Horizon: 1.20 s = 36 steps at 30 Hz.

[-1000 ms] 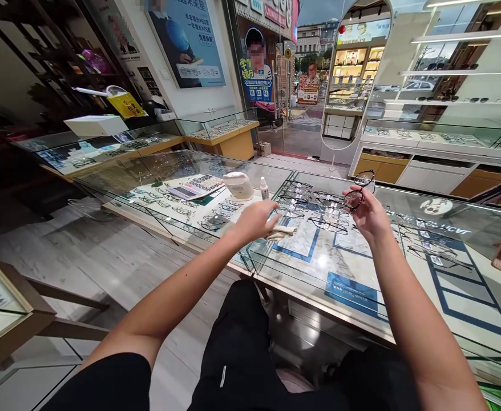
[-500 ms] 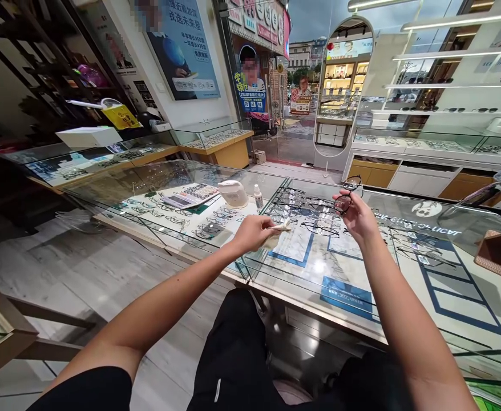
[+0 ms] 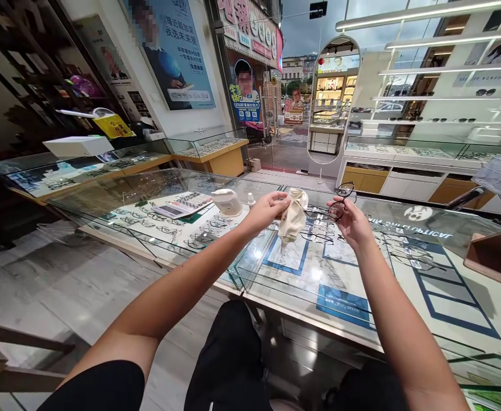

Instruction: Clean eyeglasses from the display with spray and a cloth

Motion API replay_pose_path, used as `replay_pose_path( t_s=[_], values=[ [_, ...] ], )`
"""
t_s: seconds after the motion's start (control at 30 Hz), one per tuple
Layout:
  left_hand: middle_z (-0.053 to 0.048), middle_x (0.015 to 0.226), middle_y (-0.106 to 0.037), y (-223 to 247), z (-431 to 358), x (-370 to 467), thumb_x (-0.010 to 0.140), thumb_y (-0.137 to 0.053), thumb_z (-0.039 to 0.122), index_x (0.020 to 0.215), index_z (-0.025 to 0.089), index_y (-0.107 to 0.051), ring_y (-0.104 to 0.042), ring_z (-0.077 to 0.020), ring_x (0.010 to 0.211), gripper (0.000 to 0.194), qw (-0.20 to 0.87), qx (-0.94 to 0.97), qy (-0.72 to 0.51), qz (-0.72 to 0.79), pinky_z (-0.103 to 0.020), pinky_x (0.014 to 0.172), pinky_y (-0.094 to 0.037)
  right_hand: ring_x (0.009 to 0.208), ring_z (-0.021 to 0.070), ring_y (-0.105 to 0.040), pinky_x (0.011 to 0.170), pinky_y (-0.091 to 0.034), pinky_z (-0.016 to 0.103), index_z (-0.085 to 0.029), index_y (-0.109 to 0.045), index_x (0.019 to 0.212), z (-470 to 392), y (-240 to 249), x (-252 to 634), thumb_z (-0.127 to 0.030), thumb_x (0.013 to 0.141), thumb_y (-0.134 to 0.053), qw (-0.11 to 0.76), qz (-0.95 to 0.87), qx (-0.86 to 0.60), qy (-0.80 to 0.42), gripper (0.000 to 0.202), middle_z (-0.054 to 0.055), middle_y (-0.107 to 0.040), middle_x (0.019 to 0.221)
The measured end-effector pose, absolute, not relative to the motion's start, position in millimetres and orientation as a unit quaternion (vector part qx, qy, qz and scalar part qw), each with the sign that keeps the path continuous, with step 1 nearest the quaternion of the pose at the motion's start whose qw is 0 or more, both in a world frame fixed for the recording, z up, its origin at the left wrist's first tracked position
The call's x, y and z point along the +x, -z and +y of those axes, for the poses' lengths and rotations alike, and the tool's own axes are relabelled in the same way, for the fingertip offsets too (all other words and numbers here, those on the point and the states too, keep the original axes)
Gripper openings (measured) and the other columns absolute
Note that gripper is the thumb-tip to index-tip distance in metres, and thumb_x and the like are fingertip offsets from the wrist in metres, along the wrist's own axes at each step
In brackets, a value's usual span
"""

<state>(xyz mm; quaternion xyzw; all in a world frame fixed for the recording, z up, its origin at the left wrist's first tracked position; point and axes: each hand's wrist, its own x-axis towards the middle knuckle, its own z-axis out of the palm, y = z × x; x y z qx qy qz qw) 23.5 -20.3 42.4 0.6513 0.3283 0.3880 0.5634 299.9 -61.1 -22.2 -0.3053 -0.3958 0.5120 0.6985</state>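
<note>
Raised since the earlier frame, right of the bottle (image 3: pixel 251 198): cloth (image 3: pixel 293 220), pinched by the left hand (image 3: pixel 270 209). Best to hold lightly the glasses (image 3: pixel 342 201), gripped by the right hand (image 3: pixel 355 224) farther right of the bottle, keeping skin off the lenses (image 3: pixel 336 210). Counted: one cloth, one bottle, one held pair of glasses.

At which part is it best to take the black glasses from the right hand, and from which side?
Take the black glasses probably by the upper rim, from above: it stands free, while the right hand grips near the lower rim.
</note>
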Motion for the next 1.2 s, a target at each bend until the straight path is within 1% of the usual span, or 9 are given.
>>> replay_pose_path(
  t_s=[0.1,0.23,0.33,0.53,0.63,0.73,0.87,1.0,1.2],
  values=[
    [-0.005,0.088,-0.075,-49,-14,37,0.080,-0.085,0.062,0.104,0.014,-0.073,-0.066,-0.0145,0.075,0.055,0.570,0.666,-0.380,0.296,-0.028,0.074,-0.051,0.082,0.0157,-0.071,0.071,-0.055,0.027,-0.025,-0.081,0.106,-62,20,299,-0.049,0.087,-0.082,0.702,-0.394,-0.304,-0.510,0.031,0.005,-0.084,0.104],
    [0.000,0.077,-0.066,-55,-9,56,0.087,-0.080,0.054,0.093,0.015,-0.070,-0.054,-0.0106,0.066,0.040,0.558,0.664,-0.400,0.296,-0.023,0.063,-0.040,0.081,0.0157,-0.071,0.072,-0.055,0.027,-0.025,-0.081,0.105,-62,18,300,-0.050,0.085,-0.083,0.705,-0.387,-0.310,-0.507,0.032,0.006,-0.084,0.104],
    [0.003,0.073,-0.062,-52,-3,74,0.091,-0.078,0.052,0.092,0.017,-0.067,-0.050,-0.0099,0.062,0.037,0.569,0.640,-0.424,0.296,-0.022,0.059,-0.037,0.081,0.0156,-0.070,0.070,-0.054,0.027,-0.025,-0.081,0.104,-61,17,301,-0.050,0.084,-0.083,0.705,-0.388,-0.312,-0.505,0.032,0.005,-0.083,0.104],
    [0.003,0.069,-0.061,-28,20,114,0.087,-0.084,0.054,0.092,0.016,-0.065,-0.048,-0.0086,0.054,0.043,0.680,0.522,-0.440,0.268,-0.022,0.053,-0.037,0.080,0.0162,-0.070,0.068,-0.054,0.027,-0.024,-0.082,0.099,-63,15,300,-0.051,0.083,-0.084,0.700,-0.404,-0.317,-0.496,0.032,0.006,-0.083,0.100],
    [0.002,0.071,-0.065,-13,31,127,0.086,-0.087,0.050,0.095,0.014,-0.066,-0.055,-0.0092,0.056,0.043,0.721,0.481,-0.439,0.237,-0.022,0.056,-0.044,0.081,0.0169,-0.070,0.069,-0.054,0.028,-0.024,-0.082,0.098,-66,12,299,-0.051,0.084,-0.083,0.695,-0.409,-0.328,-0.492,0.031,0.007,-0.083,0.100],
    [-0.001,0.074,-0.070,2,38,133,0.089,-0.085,0.049,0.097,0.013,-0.068,-0.064,-0.0117,0.061,0.040,0.739,0.469,-0.439,0.202,-0.022,0.062,-0.050,0.081,0.0172,-0.070,0.070,-0.054,0.029,-0.024,-0.081,0.097,-70,7,297,-0.051,0.084,-0.083,0.690,-0.413,-0.334,-0.491,0.030,0.007,-0.083,0.101],
    [-0.006,0.080,-0.077,21,43,130,0.091,-0.082,0.051,0.098,0.011,-0.072,-0.071,-0.0144,0.068,0.042,0.750,0.464,-0.432,0.191,-0.024,0.067,-0.055,0.082,0.0170,-0.069,0.071,-0.053,0.029,-0.024,-0.082,0.096,-74,5,293,-0.053,0.084,-0.083,0.671,-0.428,-0.344,-0.499,0.031,0.006,-0.083,0.102],
    [-0.005,0.073,-0.075,28,42,125,0.092,-0.079,0.059,0.100,0.010,-0.072,-0.068,-0.0134,0.059,0.051,0.749,0.478,-0.415,0.197,-0.023,0.058,-0.051,0.082,0.0184,-0.069,0.073,-0.052,0.030,-0.023,-0.082,0.096,-72,9,287,-0.056,0.086,-0.082,0.626,-0.459,-0.370,-0.510,0.034,0.007,-0.082,0.096],
    [-0.003,0.066,-0.067,24,31,121,0.088,-0.075,0.072,0.092,0.013,-0.066,-0.058,-0.0104,0.051,0.059,0.749,0.526,-0.379,0.141,-0.022,0.049,-0.043,0.084,0.0213,-0.071,0.077,-0.052,0.033,-0.023,-0.082,0.097,-69,18,279,-0.057,0.086,-0.082,0.581,-0.487,-0.394,-0.519,0.035,0.007,-0.082,0.094]
  ],
)
